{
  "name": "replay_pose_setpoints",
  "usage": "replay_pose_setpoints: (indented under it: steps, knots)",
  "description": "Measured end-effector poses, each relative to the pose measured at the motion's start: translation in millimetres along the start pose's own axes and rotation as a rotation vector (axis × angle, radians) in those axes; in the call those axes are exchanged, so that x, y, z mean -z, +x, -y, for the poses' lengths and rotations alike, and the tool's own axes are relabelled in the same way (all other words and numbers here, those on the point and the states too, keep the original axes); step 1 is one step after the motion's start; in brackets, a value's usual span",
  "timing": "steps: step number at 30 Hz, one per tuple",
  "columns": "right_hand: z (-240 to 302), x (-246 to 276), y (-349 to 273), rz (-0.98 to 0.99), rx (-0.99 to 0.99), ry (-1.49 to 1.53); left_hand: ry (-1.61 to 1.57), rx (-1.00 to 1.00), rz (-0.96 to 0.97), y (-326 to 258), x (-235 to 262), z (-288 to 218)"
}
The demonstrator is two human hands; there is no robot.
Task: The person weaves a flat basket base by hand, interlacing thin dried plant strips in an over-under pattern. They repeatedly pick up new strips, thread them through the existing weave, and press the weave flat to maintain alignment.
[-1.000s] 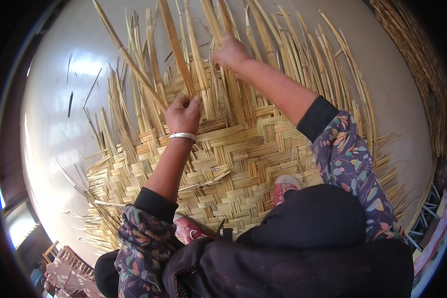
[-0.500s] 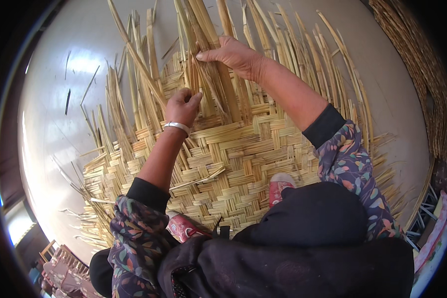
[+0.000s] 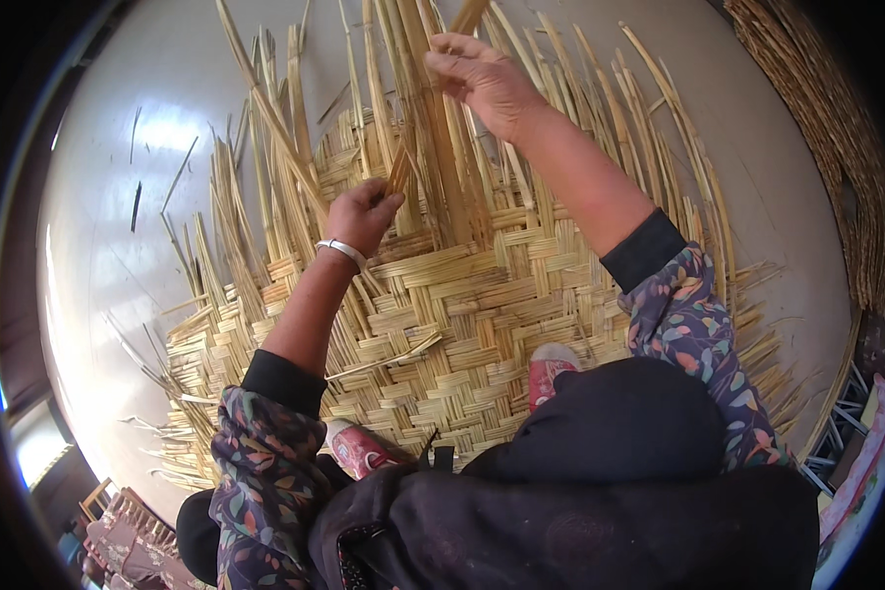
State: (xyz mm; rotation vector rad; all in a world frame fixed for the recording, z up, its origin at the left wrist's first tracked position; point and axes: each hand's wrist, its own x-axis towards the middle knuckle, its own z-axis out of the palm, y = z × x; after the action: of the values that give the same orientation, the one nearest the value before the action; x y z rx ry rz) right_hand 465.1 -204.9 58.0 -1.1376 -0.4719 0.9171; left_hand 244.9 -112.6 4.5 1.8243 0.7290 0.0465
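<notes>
A coarse mat of flat, straw-coloured reed strips (image 3: 482,324) lies beneath me, woven in the near part. At its far side, long loose reed strips (image 3: 295,128) stick out away from me. My left hand (image 3: 366,214), with a white bangle at the wrist, is closed on a few reed strips (image 3: 399,169) whose tips poke up past the fingers. Farther off and to the right, my right hand (image 3: 487,87) is raised over the loose ends, pinching a brownish reed strip (image 3: 470,14) that runs off the upper edge. Its fingertips are slightly blurred.
My red shoes (image 3: 359,447) rest on the mat. Thin dark scraps (image 3: 136,205) lie on the smooth grey floor (image 3: 98,256) at left. A long brown woven roll (image 3: 826,147) curves along the right. Metal bars (image 3: 841,423) and pink cloth (image 3: 870,447) are at lower right.
My right hand has moved up and right, away from the bundle of upright strips. A brown strip now shows beside its fingers. My left hand has shifted slightly down and left.
</notes>
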Motion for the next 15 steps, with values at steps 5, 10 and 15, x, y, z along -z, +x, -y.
replay_pose_setpoints:
  steps: [5, 10, 15]
  knots:
    - [-5.3, 33.7, -26.0, -0.254, -0.043, -0.325, 0.182, 0.073, 0.119, 8.9, 2.2, -8.4]
    - [-10.3, 57.5, -91.6, -0.563, -0.276, -0.394, 0.106, 0.18, 0.134, 17.3, -7.6, -1.2]
    - [-23.2, 64.9, -158.4, -0.628, -0.399, -0.191, 0.026, 0.103, 0.024, 19.7, -12.5, 1.4]
